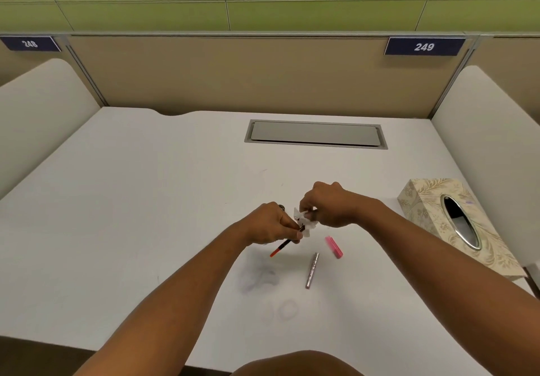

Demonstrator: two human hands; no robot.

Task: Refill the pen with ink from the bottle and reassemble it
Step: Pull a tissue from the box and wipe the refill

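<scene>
Wiping the pen's inner section with a scrap of tissue, both hands meeting above the white desk [122,200].

Left hand [270,223] pinches the dark pen section [285,245], its orange-red end angled down-left, clear of the desk. Right hand [327,204] has fingers curled round crumpled white tissue [304,219] at the section's upper end. Silver barrel [312,270] and pink cap [334,247] lie on the desk just below the hands, apart from each other. Patterned tissue box [432,214] sits at right. Ink bottle: mostly hidden behind the left hand.

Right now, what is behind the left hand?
A small dark round thing peeks out behind the left hand, perhaps the ink bottle; the hand covers most of it.
</scene>
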